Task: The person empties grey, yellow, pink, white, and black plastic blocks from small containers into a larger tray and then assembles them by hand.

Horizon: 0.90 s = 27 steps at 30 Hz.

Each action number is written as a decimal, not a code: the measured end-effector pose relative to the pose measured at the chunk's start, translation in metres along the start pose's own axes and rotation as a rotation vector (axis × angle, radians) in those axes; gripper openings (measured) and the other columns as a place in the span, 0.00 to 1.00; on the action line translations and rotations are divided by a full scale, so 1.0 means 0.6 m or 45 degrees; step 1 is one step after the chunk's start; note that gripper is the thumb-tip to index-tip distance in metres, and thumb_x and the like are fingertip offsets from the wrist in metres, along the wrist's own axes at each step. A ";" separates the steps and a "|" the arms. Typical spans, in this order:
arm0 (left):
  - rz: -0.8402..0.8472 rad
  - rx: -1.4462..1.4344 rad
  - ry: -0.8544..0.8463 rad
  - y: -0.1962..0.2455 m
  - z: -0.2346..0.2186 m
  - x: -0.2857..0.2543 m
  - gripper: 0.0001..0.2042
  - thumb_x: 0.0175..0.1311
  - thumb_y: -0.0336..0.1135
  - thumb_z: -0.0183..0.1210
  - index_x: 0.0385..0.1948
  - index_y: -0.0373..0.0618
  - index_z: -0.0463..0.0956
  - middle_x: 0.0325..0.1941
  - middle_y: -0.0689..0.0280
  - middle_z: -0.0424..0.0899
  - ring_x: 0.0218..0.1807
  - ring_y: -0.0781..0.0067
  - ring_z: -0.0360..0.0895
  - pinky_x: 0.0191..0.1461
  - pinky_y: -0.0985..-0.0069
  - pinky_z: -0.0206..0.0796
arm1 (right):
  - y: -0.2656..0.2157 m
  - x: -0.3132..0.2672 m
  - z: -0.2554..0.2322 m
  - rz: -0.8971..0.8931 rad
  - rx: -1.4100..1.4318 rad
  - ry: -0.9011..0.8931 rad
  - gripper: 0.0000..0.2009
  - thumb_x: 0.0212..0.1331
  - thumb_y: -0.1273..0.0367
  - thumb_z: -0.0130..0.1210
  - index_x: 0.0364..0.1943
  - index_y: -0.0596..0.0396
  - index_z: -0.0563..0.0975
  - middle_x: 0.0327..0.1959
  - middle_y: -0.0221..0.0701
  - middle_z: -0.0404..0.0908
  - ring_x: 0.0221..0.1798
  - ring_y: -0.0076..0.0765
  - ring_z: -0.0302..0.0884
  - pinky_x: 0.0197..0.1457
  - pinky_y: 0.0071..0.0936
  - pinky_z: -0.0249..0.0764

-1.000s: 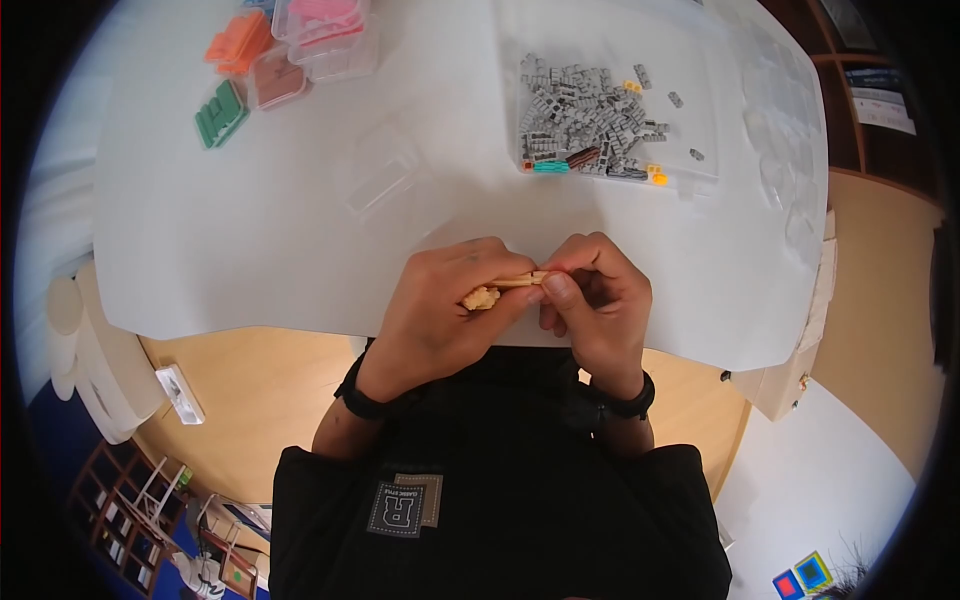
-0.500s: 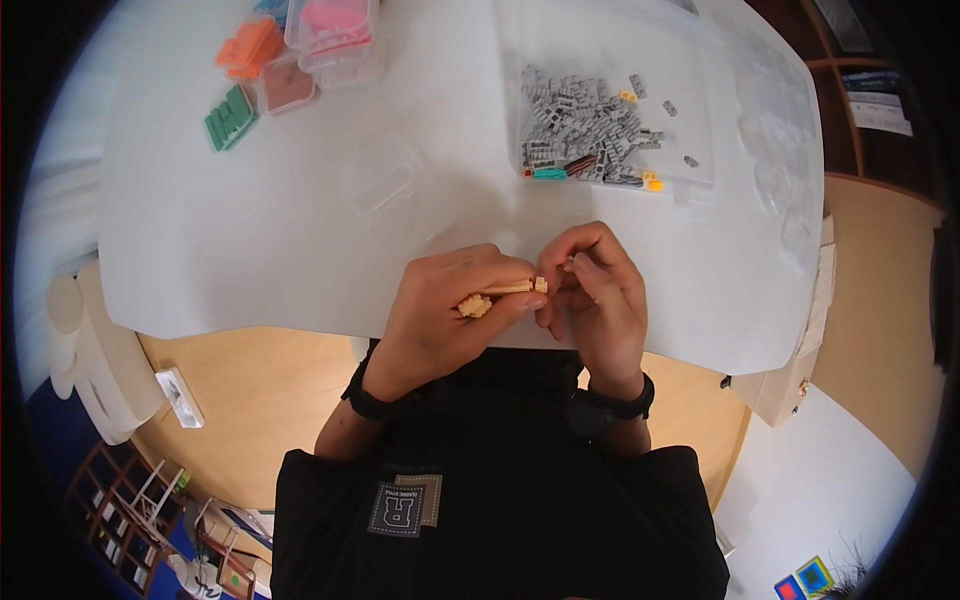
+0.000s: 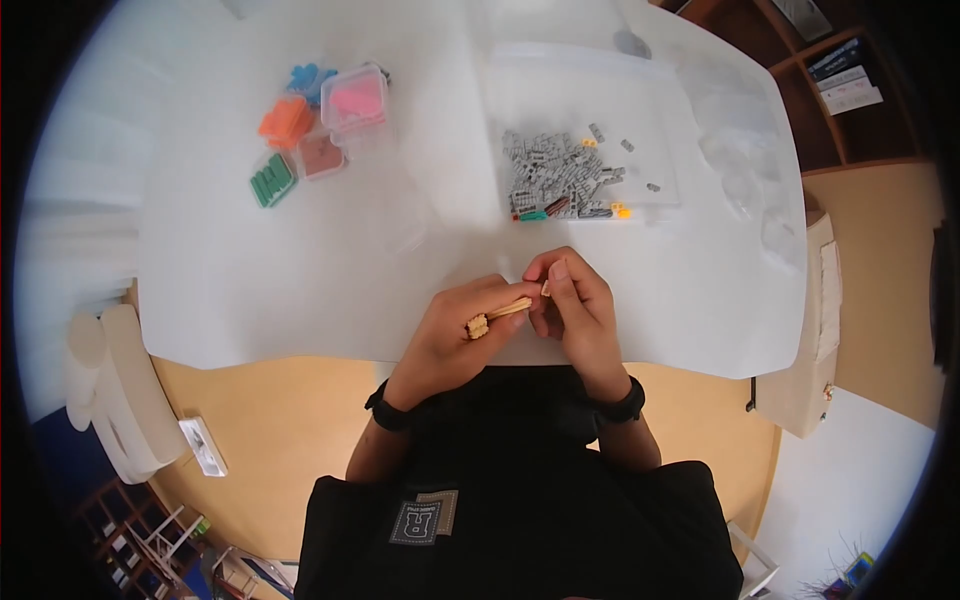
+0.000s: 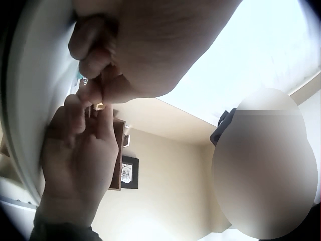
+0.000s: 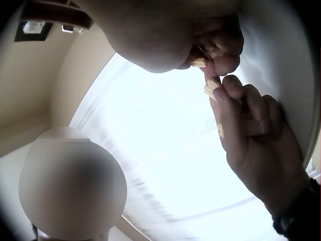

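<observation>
My left hand (image 3: 455,325) grips beige building-block pieces: a slim ridged stick (image 3: 513,308) lies between thumb and forefinger, and a knobbly beige block (image 3: 477,327) shows nearer the palm. In the right wrist view the stick's ridged end (image 5: 211,87) pokes out past the left thumb. Just to the right, my right hand (image 3: 588,325) pinches a small beige block (image 5: 199,63) between thumb and fingers, mostly covered by them. The small block sits a short gap from the stick's end. Both hands are held close together over the table's front edge.
Beyond the right hand, a pile of grey blocks (image 3: 560,175) lies in a clear tray (image 3: 660,185), with a few yellow, teal and brown ones. Boxes of green (image 3: 272,180), orange (image 3: 285,122), brown (image 3: 322,157), pink (image 3: 357,100) and blue (image 3: 310,80) pieces stand at back left.
The right fingers came away from the stick's end, then returned close to it. A small block seen on that end half a second ago no longer shows there. The head view has shifted.
</observation>
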<state>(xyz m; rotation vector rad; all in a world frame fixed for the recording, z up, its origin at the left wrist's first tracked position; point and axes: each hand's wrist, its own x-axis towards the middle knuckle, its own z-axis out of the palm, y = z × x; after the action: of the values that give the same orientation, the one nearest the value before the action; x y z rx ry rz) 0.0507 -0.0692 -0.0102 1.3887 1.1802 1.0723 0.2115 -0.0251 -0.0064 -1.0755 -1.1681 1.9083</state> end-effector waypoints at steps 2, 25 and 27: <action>0.069 -0.058 0.080 -0.013 0.008 -0.004 0.09 0.60 0.24 0.56 0.42 0.38 0.75 0.28 0.64 0.80 0.28 0.77 0.73 0.34 0.79 0.64 | -0.008 0.002 -0.003 -0.006 0.101 -0.016 0.13 0.71 0.63 0.39 0.38 0.56 0.71 0.23 0.24 0.69 0.21 0.15 0.64 0.23 0.14 0.57; -0.077 -0.267 0.058 0.008 0.005 -0.017 0.03 0.64 0.28 0.53 0.34 0.38 0.71 0.24 0.69 0.77 0.29 0.85 0.71 0.33 0.85 0.60 | 0.035 -0.009 0.000 -0.460 -0.477 -0.083 0.10 0.67 0.68 0.45 0.29 0.57 0.68 0.16 0.26 0.65 0.21 0.19 0.59 0.25 0.21 0.59; -0.059 -0.272 0.069 0.008 0.007 -0.018 0.04 0.64 0.28 0.54 0.34 0.38 0.72 0.24 0.69 0.77 0.28 0.85 0.70 0.32 0.86 0.59 | 0.035 -0.009 -0.002 -0.492 -0.489 -0.080 0.10 0.67 0.68 0.45 0.29 0.57 0.68 0.16 0.26 0.65 0.21 0.19 0.60 0.25 0.22 0.59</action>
<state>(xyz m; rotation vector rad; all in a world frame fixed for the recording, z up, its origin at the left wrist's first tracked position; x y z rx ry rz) 0.0537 -0.0806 -0.0060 1.1687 1.0963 1.1730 0.2127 -0.0377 -0.0244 -0.8988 -1.6887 1.4624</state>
